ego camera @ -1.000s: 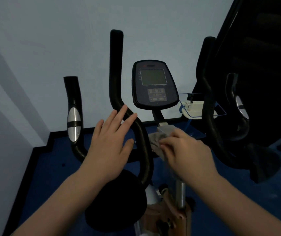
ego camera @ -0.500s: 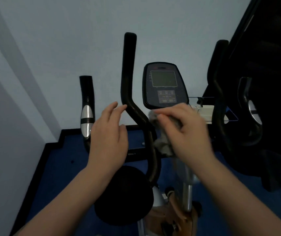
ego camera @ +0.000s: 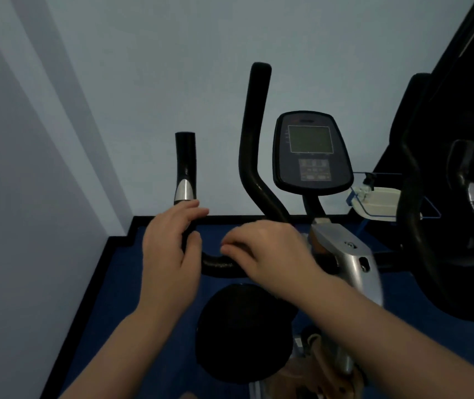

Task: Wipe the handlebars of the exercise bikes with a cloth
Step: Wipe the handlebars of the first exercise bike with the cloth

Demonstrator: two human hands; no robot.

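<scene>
Head view shows the left hand (ego camera: 169,251) curled round the short upright grip (ego camera: 185,174) of the exercise bike's handlebar, its fingers (ego camera: 192,210) wrapped across the black tube just under the silver sensor band (ego camera: 184,191) and its thumb lying on the near side of the same tube. Just to the right of those fingers the right hand (ego camera: 270,254) rests knuckles-up on the curved lower bar (ego camera: 215,264), its fingertips (ego camera: 231,249) bent down onto the bar; whether they are pinching anything I cannot tell, because the cloth is hidden and no part of it shows under or around either hand. A short bare stretch of black bar lies between the two hands. Beyond the right hand's knuckles the long moving handle (ego camera: 254,145) rises past the console (ego camera: 310,154), whose grey screen faces the camera. To the right of the right wrist stands the silver stem housing (ego camera: 345,254) of the bike, and below both wrists sits the round black saddle (ego camera: 244,332). Farther right of the fingers, well apart from them, are the other long black handle (ego camera: 408,197) and a pale tray (ego camera: 379,200) at the wall, over the blue floor (ego camera: 120,283)
</scene>
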